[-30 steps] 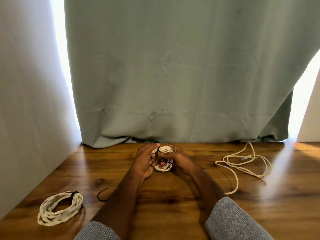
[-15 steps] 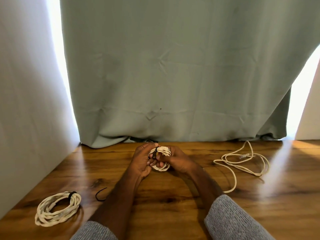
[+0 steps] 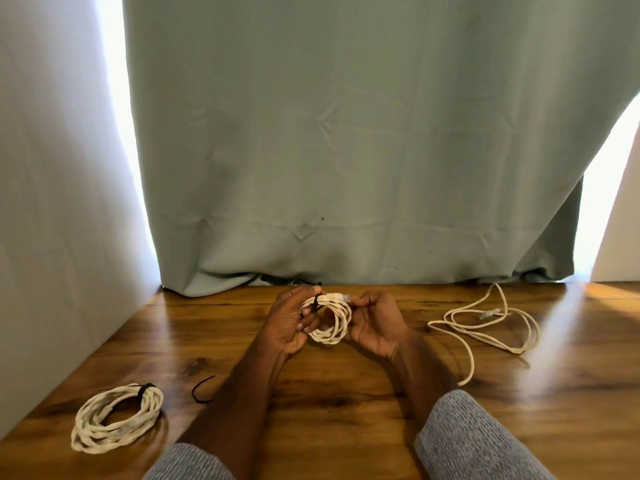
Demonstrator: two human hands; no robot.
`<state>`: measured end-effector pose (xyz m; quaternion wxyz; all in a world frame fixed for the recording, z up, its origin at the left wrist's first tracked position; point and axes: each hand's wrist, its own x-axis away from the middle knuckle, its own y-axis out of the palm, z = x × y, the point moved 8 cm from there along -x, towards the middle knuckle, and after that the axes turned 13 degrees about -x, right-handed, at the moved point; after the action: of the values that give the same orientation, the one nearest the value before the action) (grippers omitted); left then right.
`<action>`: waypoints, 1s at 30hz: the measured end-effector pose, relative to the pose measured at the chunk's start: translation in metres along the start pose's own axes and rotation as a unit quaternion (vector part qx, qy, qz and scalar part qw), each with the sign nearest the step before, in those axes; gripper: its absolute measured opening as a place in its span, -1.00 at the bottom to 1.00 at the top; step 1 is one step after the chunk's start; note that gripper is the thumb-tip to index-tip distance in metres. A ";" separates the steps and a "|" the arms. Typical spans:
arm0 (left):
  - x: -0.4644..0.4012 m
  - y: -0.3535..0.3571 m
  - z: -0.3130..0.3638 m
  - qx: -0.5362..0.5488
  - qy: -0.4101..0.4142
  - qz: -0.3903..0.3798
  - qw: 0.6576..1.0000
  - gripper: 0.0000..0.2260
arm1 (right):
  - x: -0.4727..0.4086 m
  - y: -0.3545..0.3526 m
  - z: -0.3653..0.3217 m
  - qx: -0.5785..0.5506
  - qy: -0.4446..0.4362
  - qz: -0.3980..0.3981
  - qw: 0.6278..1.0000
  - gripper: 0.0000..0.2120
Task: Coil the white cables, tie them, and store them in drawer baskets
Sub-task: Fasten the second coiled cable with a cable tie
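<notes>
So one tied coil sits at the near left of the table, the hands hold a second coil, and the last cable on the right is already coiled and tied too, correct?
Not quite. The head view shows the cable on the right lying loose and untied. The rest stands: a tied coil sits near left, and the left hand and right hand hold a second coil.

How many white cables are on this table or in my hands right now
3. A tied coil lies at the table's near left, a small coil is held between the left hand and right hand, and a loose cable sprawls at right. None appear hidden.
</notes>
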<state>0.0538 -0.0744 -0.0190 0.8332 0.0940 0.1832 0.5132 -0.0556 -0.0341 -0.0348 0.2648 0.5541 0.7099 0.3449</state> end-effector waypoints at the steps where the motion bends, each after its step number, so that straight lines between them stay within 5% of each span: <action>1: 0.001 0.003 0.000 0.001 0.000 -0.010 1.000 -0.84 | -0.001 -0.002 -0.002 -0.002 -0.008 0.008 1.000 -0.39; 17: 0.005 0.014 -0.004 -0.027 -0.007 -0.044 0.999 -0.86 | 0.001 -0.005 -0.030 0.149 -0.194 0.125 0.961 -0.92; 26: 0.009 0.025 -0.003 -0.044 0.002 -0.061 0.997 -0.79 | 0.001 0.002 -0.020 0.030 -0.172 0.097 0.980 -0.80; 30: 0.010 0.027 -0.002 -0.034 0.003 -0.066 0.997 -0.85 | 0.001 0.008 -0.015 0.009 -0.154 0.076 0.985 -0.52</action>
<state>0.0347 -0.0534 -0.0138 0.8677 0.0519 0.1735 0.4629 -0.0625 -0.0347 -0.0186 0.3388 0.6551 0.6196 0.2687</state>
